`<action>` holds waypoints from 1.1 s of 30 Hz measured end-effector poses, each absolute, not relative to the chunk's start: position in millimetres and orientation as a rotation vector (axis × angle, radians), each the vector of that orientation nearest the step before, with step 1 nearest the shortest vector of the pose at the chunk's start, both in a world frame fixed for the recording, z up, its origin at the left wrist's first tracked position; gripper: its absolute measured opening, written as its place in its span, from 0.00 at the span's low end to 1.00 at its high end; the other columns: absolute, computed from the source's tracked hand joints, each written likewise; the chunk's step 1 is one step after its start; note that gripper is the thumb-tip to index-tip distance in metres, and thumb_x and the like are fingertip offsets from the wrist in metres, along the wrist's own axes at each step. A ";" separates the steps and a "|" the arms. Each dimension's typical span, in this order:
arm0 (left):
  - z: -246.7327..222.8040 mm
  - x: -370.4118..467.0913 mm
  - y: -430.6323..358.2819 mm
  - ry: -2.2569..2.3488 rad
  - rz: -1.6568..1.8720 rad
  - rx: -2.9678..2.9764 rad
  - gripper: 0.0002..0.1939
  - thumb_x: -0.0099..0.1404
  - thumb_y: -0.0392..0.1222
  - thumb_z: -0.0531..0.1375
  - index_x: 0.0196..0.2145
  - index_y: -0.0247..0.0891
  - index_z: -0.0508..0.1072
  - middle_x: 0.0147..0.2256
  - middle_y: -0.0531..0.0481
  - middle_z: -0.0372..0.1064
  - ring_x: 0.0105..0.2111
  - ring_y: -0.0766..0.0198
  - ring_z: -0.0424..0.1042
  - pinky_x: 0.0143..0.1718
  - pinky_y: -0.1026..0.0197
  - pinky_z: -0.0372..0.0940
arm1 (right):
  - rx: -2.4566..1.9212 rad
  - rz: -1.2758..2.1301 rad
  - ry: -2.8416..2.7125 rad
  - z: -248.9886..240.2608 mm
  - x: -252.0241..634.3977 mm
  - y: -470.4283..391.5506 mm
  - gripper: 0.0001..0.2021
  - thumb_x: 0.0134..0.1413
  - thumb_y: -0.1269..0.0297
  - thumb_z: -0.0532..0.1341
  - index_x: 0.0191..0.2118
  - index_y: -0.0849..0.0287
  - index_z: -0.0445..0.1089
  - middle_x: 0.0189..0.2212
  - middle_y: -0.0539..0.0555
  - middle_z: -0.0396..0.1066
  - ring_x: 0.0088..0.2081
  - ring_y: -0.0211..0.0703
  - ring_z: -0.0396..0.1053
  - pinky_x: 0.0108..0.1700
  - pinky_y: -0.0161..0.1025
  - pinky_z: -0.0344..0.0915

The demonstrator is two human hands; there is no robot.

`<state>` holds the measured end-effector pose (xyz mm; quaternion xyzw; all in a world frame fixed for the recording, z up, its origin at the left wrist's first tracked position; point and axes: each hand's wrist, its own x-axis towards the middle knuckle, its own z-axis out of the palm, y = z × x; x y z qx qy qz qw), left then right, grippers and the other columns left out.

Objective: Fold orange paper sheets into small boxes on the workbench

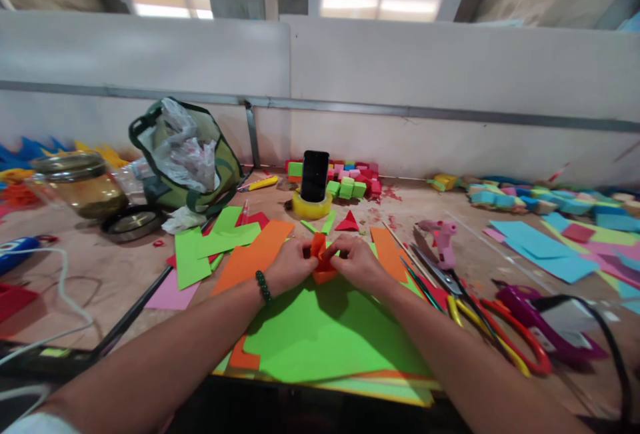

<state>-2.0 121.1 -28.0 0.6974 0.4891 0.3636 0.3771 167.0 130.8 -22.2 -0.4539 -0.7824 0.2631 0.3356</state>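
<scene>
The left hand (293,264) and right hand (361,263) pinch an orange craft piece (325,277); toward six o'clock, a flat green sheet (325,334) reaches the tabletop (420,204) edge.

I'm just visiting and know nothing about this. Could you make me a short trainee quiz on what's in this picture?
1. Multiple choice: what do the left hand and right hand both hold? (a) scissors; (b) a small orange piece; (c) a glue gun.
2. True or false: the black smartphone is propped upright at the yellow tape roll.
3. Short answer: on which side, the person's left or right, is the green bead bracelet worn?

Key: 1: b. 2: true. 3: left.
</scene>
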 end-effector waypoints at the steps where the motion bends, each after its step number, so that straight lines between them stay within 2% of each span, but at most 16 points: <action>1: -27.3 -1.6 120.3 1.240 0.915 1.803 0.07 0.50 0.29 0.55 0.26 0.32 0.73 0.23 0.54 0.66 0.25 0.68 0.63 0.28 0.67 0.58 | -1.193 0.706 -2.066 -23.1 166.8 131.0 0.10 0.37 0.76 0.56 0.24 0.59 0.74 0.25 0.52 0.70 0.31 0.41 0.66 0.35 0.36 0.60; 6: -25.8 -0.1 117.4 1.265 0.888 1.890 0.06 0.49 0.29 0.56 0.22 0.32 0.72 0.20 0.56 0.65 0.23 0.69 0.62 0.26 0.68 0.57 | -1.258 0.747 -1.948 -30.3 164.2 133.1 0.08 0.36 0.76 0.56 0.27 0.60 0.67 0.24 0.48 0.68 0.26 0.37 0.63 0.28 0.33 0.58; 11: -32.0 -3.1 119.9 1.228 0.884 1.880 0.07 0.53 0.36 0.58 0.27 0.32 0.75 0.24 0.53 0.68 0.25 0.68 0.63 0.27 0.67 0.59 | -1.268 0.744 -1.908 -30.0 159.9 129.6 0.06 0.36 0.73 0.58 0.26 0.59 0.62 0.21 0.46 0.63 0.24 0.35 0.60 0.26 0.32 0.55; 17: -40.0 -9.4 127.4 1.238 0.914 1.829 0.09 0.55 0.40 0.60 0.29 0.31 0.76 0.27 0.49 0.71 0.28 0.65 0.67 0.30 0.65 0.64 | -1.251 0.766 -1.914 -27.2 164.2 131.2 0.08 0.38 0.70 0.59 0.30 0.58 0.63 0.26 0.48 0.67 0.27 0.37 0.64 0.29 0.33 0.59; 22: -40.0 -11.1 130.6 1.202 0.904 1.820 0.09 0.52 0.38 0.61 0.30 0.31 0.76 0.27 0.50 0.72 0.28 0.64 0.68 0.31 0.64 0.65 | -1.263 0.688 -1.984 -26.3 167.9 133.3 0.03 0.39 0.72 0.57 0.23 0.59 0.63 0.21 0.47 0.66 0.25 0.36 0.62 0.27 0.33 0.57; 24: -40.7 -10.6 131.6 1.180 0.905 1.789 0.08 0.51 0.36 0.61 0.30 0.31 0.76 0.27 0.50 0.72 0.29 0.65 0.68 0.32 0.64 0.65 | -1.220 0.651 -2.020 -24.4 167.7 131.7 0.04 0.38 0.74 0.56 0.22 0.59 0.64 0.22 0.48 0.66 0.25 0.36 0.62 0.28 0.33 0.57; 28: -41.6 -8.9 132.4 1.102 0.917 1.688 0.08 0.50 0.33 0.59 0.30 0.30 0.76 0.29 0.49 0.73 0.29 0.65 0.69 0.33 0.64 0.65 | -1.127 0.539 -2.112 -20.0 168.2 128.6 0.10 0.37 0.78 0.57 0.28 0.58 0.70 0.29 0.51 0.71 0.31 0.39 0.66 0.34 0.35 0.61; 31: -40.8 -8.1 131.8 1.115 0.929 1.662 0.08 0.52 0.34 0.59 0.30 0.29 0.75 0.27 0.49 0.72 0.27 0.66 0.68 0.30 0.65 0.64 | -1.114 0.479 -2.155 -19.2 169.8 129.2 0.05 0.41 0.74 0.60 0.27 0.58 0.72 0.29 0.52 0.72 0.33 0.41 0.68 0.37 0.37 0.62; 33: -40.0 -8.1 131.2 1.155 0.939 1.673 0.08 0.53 0.36 0.58 0.28 0.29 0.75 0.25 0.50 0.71 0.26 0.66 0.68 0.29 0.66 0.64 | -1.118 0.515 -2.136 -19.9 170.8 130.2 0.03 0.45 0.70 0.61 0.27 0.59 0.71 0.27 0.51 0.72 0.31 0.40 0.68 0.35 0.37 0.62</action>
